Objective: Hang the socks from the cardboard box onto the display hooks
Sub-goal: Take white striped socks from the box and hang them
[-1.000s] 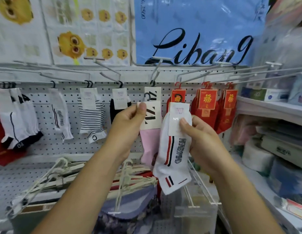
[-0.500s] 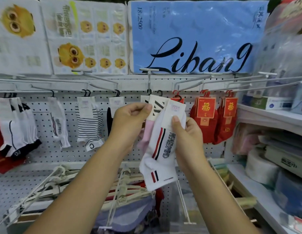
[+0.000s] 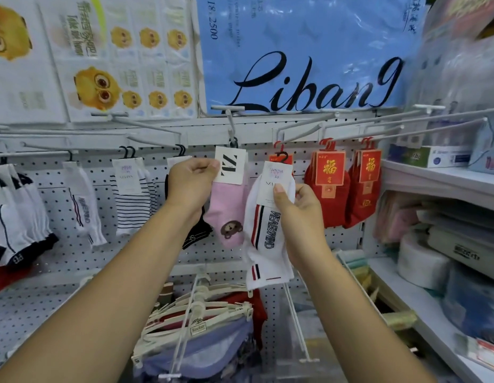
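Nearest the camera, the right hand (image 3: 298, 205) pinches the white sock (image 3: 263, 236) by its card, hanger free, likely awaiting a hook. Beyond, the left hand (image 3: 190, 181) pinches the pink sock (image 3: 226, 205), hanging on its display hook (image 3: 231, 125), probably steadying it.

L hand (image 3: 192, 181), R hand (image 3: 302, 211), bare forearms (image 3: 107, 294)
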